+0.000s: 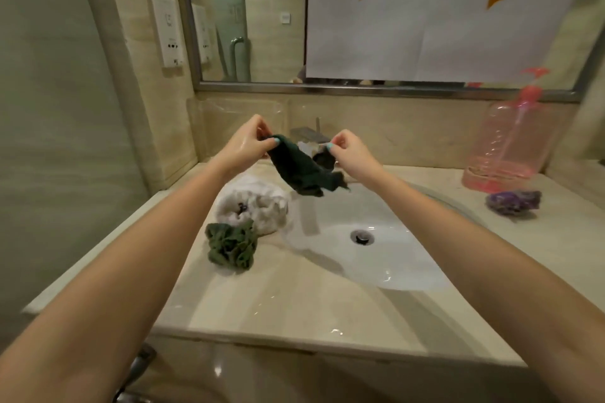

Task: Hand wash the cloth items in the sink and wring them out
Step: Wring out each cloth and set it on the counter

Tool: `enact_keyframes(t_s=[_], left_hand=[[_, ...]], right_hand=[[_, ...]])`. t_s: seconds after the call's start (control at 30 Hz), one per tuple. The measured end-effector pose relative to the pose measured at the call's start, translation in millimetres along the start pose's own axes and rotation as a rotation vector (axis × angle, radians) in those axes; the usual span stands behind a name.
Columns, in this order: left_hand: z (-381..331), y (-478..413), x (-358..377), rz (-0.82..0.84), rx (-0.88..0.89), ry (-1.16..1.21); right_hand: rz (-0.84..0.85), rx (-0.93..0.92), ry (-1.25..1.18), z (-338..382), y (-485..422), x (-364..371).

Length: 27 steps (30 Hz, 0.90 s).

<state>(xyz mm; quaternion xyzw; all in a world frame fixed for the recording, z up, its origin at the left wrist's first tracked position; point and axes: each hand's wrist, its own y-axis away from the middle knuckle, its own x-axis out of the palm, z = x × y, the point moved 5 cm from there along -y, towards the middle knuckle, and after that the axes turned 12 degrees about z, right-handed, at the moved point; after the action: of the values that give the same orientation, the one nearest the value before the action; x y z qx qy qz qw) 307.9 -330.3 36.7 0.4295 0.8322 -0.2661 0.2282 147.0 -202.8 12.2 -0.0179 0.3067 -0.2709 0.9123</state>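
Observation:
A dark green cloth (302, 170) hangs stretched above the back of the white sink (402, 265). My left hand (247, 144) pinches its upper left corner. My right hand (348, 152) pinches its other edge, a little lower and to the right. The cloth's loose end droops toward the basin without touching it. On the counter left of the sink lie a crumpled white cloth (258, 206) and, in front of it, a bunched olive green cloth (230, 247). A bunched purple cloth (514, 201) lies on the counter at the right.
The faucet (309, 132) stands behind the cloth, partly hidden. A pink pump bottle (510, 147) stands at the back right corner. The drain (361, 236) sits open in the basin. A mirror with white paper taped on it covers the wall. The beige counter (294, 301) is wet.

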Motion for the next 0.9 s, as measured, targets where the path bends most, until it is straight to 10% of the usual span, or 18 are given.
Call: enact_keyframes(t_s=[0.7, 0.9], left_hand=[[-117, -68, 89, 0.116, 0.171, 0.343], [-75, -64, 71, 0.286, -0.101, 0.056]], right_hand=[[0.234, 0.169, 0.217, -70, 63, -100], [0.167, 0.191, 0.047, -75, 69, -135]])
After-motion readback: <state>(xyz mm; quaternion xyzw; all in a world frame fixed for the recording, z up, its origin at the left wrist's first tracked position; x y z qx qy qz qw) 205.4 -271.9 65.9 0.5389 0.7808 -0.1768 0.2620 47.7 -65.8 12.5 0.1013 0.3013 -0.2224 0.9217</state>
